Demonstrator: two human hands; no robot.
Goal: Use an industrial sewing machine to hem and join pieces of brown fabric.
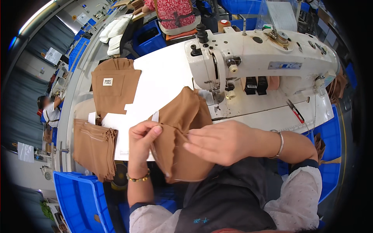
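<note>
Both hands hold one brown fabric piece [182,136] above the near edge of the counter [163,77], at the centre of the head view. The left hand [143,138] grips the piece's left fold, with its fingers [155,130] pinched narrow on the cloth. The right hand [221,141] lies over the right side of the piece, and its fingers [191,136] press down on a seam edge. The upper part of the piece rises toward 12 o'clock and ends just beside the needle area of the white sewing machine [264,58].

Step in hand, as judged: the edges of the piece are being folded and matched before stitching. The next move calls for keeping the two layers aligned while the pinched edge is fed flat toward the machine's presser foot, which is partly hidden by the cloth.

Surroundings:
- A stack of brown pieces [95,145] lies at 9 o'clock from the hands.
- A second stack of labelled pieces [114,85] lies at 10 o'clock.
- Red-handled snips [296,112] rest on the machine bed at 3 o'clock.
- A blue bin [77,202] stands at 8 o'clock.
</note>
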